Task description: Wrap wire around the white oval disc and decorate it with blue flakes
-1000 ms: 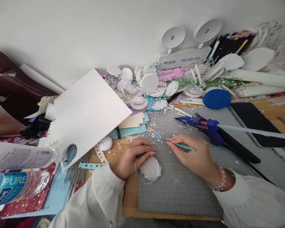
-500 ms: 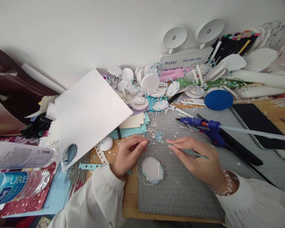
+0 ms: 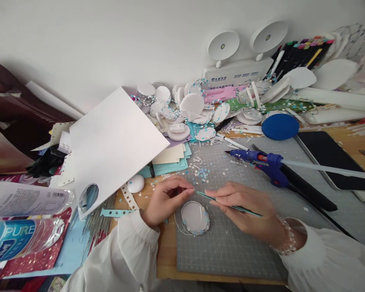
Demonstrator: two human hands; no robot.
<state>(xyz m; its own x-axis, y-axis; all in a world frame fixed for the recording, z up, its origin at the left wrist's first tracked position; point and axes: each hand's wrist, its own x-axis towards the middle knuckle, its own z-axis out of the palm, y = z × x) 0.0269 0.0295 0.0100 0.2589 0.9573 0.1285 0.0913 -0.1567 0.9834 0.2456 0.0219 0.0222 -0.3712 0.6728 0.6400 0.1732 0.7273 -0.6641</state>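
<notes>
My right hand [image 3: 246,207] grips a pair of thin teal tweezers [image 3: 231,205], tips pointing left. Those tips meet the fingertips of my left hand [image 3: 172,200], whose thumb and forefinger are pinched together on something too small to make out. Just below, a white round disc [image 3: 194,217] lies flat at the left side of the grey cutting mat [image 3: 228,251]. Pale blue and white bits ring its edge, and a thin wire loop curves round its left side. Above the hands, tiny blue and white paper stars [image 3: 202,174] are scattered on the mat.
A blue glue gun [image 3: 267,164] lies right of the stars, by a dark phone [image 3: 334,160]. White discs with beaded wire [image 3: 191,104] pile up along the wall. On the left are a white board [image 3: 115,142] and a water bottle [image 3: 24,239].
My right hand has drawn the tweezers down and left from the star pile to my left fingertips. The left hand has shifted only slightly. Some stars in the pile have spread.
</notes>
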